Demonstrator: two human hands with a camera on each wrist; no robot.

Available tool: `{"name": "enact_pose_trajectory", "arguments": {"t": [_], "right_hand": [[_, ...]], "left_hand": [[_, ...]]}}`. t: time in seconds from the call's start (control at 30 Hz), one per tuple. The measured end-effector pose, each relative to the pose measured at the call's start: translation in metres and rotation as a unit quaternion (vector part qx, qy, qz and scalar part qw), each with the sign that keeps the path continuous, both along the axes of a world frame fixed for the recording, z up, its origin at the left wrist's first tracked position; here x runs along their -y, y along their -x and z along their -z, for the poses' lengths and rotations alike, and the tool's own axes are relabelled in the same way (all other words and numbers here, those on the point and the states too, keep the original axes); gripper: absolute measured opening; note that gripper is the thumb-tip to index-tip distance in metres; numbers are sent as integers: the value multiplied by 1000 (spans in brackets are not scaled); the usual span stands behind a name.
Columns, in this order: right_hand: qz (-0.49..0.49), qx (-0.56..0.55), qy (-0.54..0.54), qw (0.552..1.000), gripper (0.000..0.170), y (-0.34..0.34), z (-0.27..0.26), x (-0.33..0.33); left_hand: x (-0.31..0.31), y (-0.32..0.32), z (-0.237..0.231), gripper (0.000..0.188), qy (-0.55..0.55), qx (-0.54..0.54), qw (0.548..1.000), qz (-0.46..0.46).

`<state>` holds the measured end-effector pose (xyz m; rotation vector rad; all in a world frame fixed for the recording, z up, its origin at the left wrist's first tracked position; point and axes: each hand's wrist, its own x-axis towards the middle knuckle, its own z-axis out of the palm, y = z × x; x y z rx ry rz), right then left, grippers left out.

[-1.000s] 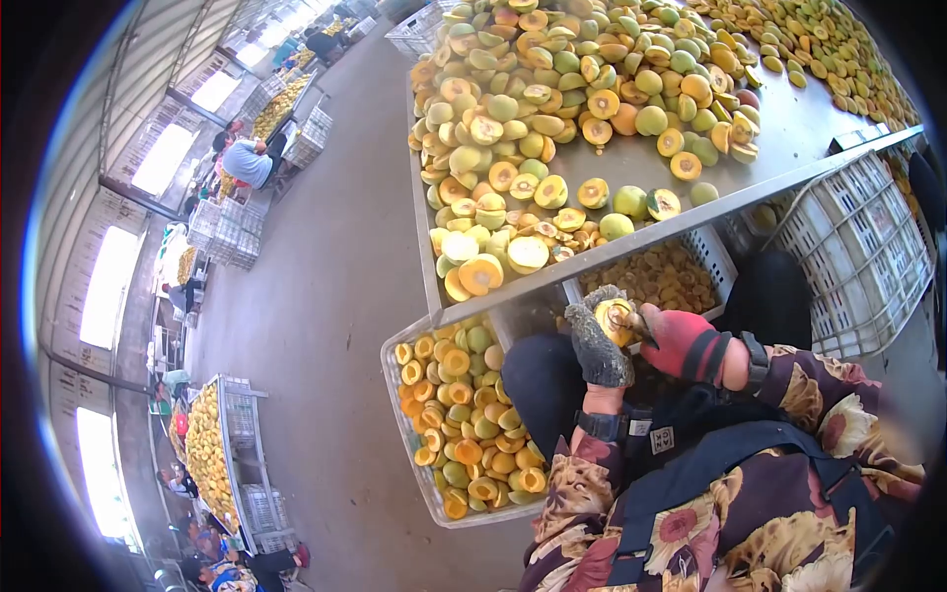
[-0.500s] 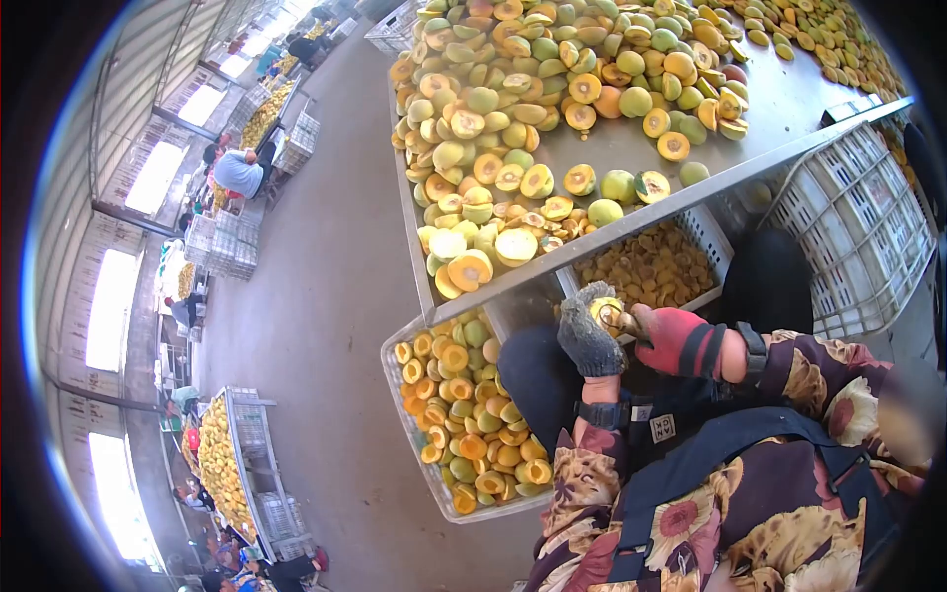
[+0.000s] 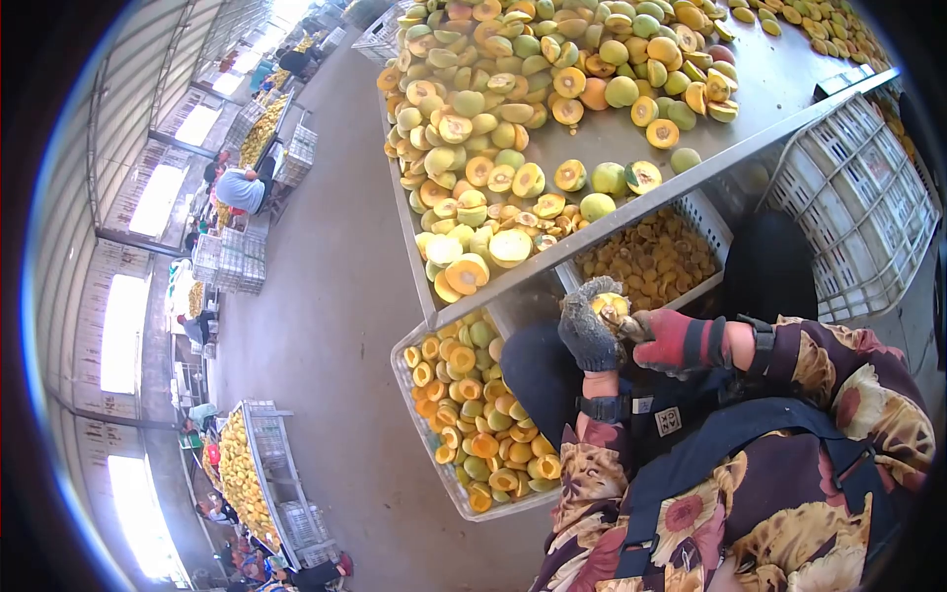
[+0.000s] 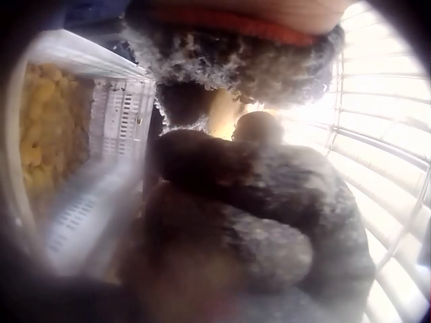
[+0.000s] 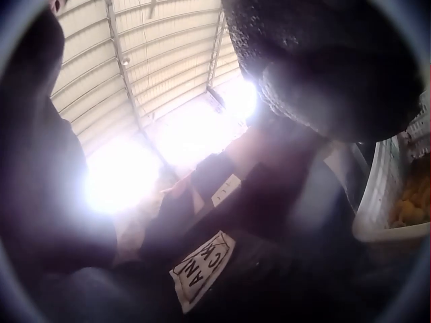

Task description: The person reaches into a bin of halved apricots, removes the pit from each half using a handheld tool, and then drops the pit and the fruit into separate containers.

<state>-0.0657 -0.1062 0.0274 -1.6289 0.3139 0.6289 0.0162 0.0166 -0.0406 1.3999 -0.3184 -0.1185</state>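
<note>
In the head view the left hand (image 3: 590,333), in a grey glove, grips a cut yellow fruit (image 3: 612,307) above the lap. The right hand (image 3: 681,341), in a red and black glove, is against the fruit's right side with fingers curled round something small and dark that cannot be made out. Curled grey-gloved fingers (image 4: 269,175) fill the left wrist view, a sliver of the yellow fruit (image 4: 225,114) showing between them. A dark glove (image 5: 330,67) covers the upper right of the right wrist view.
A metal table (image 3: 592,246) piled with halved fruit stands ahead. Beneath its edge is a white crate (image 3: 702,215) of small pieces; a crate of halves (image 3: 406,395) stands at the left. A white crate (image 3: 848,217) leans at the right. Other people work at tables far left.
The head view has shifted, so the table and crates sit differently in it. Both hands stay together at the fruit, with slight changes in their angle.
</note>
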Motion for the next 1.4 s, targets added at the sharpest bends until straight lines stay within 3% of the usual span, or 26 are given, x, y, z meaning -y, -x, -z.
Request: {"name": "enact_pose_trajectory", "arguments": {"t": [0.03,0.07,0.17,0.27,0.33,0.4,0.57,0.6,0.67,0.7,0.77,0.9,1.07,1.1,1.17,1.23,1.27,1.3,1.33,1.37,1.4], "right_hand": [[14,-40,-66,997,27,-1,8,1],[27,-79,-132,988,27,-1,12,1],[22,-81,-164,983,23,0,12,2],[-9,155,33,987,19,5,56,-5],[-16,46,-14,999,18,5,28,0],[-21,-42,-58,997,18,5,12,7],[-44,-153,-102,982,23,0,0,13],[-33,-168,-224,959,19,4,9,15],[-11,-188,-457,869,14,11,34,18],[-35,-239,-555,796,16,9,45,19],[-83,-329,-720,606,22,4,64,18],[-86,-305,-759,569,25,3,76,16],[-78,-311,-755,572,26,4,74,31],[-49,-304,-705,639,24,8,54,42],[2,-240,-661,711,21,9,45,55],[54,-180,-601,777,19,7,55,68],[75,-139,-454,877,19,1,53,73],[91,-92,-294,947,20,-4,48,76],[101,-37,-125,986,21,-9,46,77],[35,87,193,977,21,-11,74,80],[-34,218,478,850,21,-15,108,82]], "left_hand": [[-1,-1,-1,28,-105,148,983,-37],[-1,-2,-3,29,-205,291,932,-73],[1,3,-10,29,-192,259,942,-92],[-5,-1,-10,29,-130,114,983,63],[-2,1,-17,33,-23,-99,988,112],[-7,-2,-13,36,-55,-75,984,152],[-5,-4,-4,41,-100,72,987,105],[-3,-3,-3,42,-108,102,984,96],[2,1,-3,45,-7,-55,996,74],[4,3,-4,47,43,-134,988,62],[3,1,3,49,95,-205,971,81],[7,-3,8,54,146,-268,939,161],[19,-2,0,58,244,-383,883,116],[21,-2,-1,59,270,-393,875,80],[17,-8,12,62,287,-398,871,23],[11,-7,14,63,292,-383,873,80],[9,-7,11,64,294,-372,874,108],[8,-5,8,55,298,-384,871,76],[7,-4,4,49,325,-393,855,93],[5,-5,-4,43,353,-397,841,105],[-1,-7,-12,38,379,-395,830,108]]}}
